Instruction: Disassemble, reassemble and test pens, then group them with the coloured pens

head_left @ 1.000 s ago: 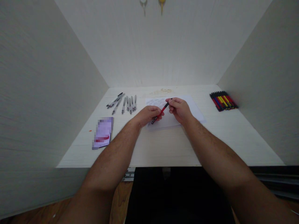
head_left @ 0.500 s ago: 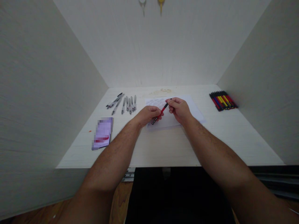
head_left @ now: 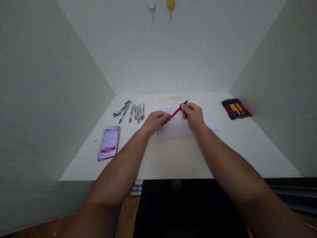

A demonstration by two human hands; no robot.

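My left grip (head_left: 155, 122) is closed on the near end of a red-and-black pen (head_left: 175, 113); my right grip (head_left: 195, 116) pinches it close to its black far end. Pen slants from near left to far right, above white paper (head_left: 179, 130) on the table (head_left: 170, 155). Left of the paper: transparent pens (head_left: 138, 114), loosely grouped. Nearer, at left: a phone (head_left: 109, 140) with a purple, partly pixelated screen. Far right: multicoloured pens (head_left: 234, 108) side by side, black ends pointing far.
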